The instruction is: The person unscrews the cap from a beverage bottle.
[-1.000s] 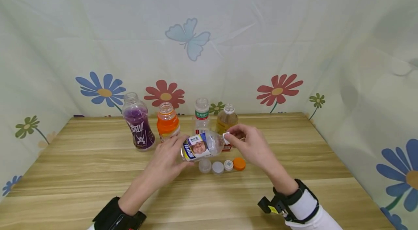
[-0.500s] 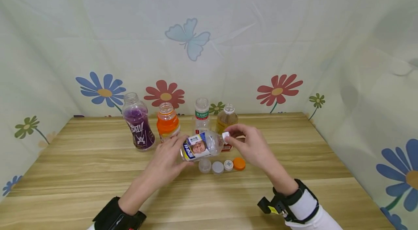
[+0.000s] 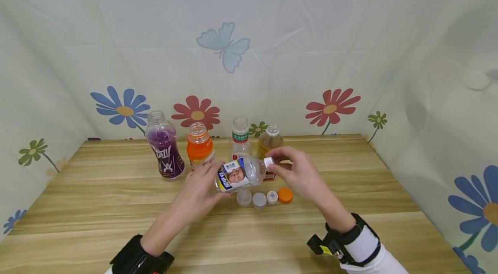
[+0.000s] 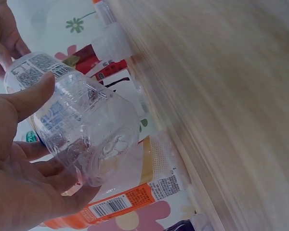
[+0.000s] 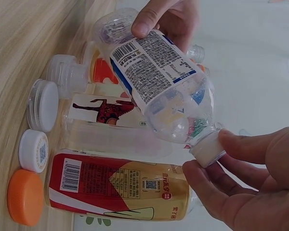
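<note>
My left hand [image 3: 200,189] grips a clear plastic bottle [image 3: 253,171] round its base end, thumb on one side and fingers on the other in the left wrist view. The bottle is tilted, its neck pointing right and slightly up, above the table. At its mouth sits a white cap [image 5: 208,148], which my right hand [image 3: 299,172] pinches between thumb and fingers. A blue, white and yellow label [image 3: 232,174] wraps the bottle; its barcode side shows in the right wrist view.
Behind stand uncapped bottles: purple [image 3: 165,148], orange [image 3: 199,144], clear with a green band [image 3: 240,138], and amber [image 3: 270,140]. Below the held bottle lie a translucent cap [image 3: 244,198], a greyish cap [image 3: 259,200], a small white cap [image 3: 272,197] and an orange cap [image 3: 285,195].
The white cap has turned slightly in my right fingers at the bottle's mouth, and more of it shows. My left hand and the bottle have stayed almost still.
</note>
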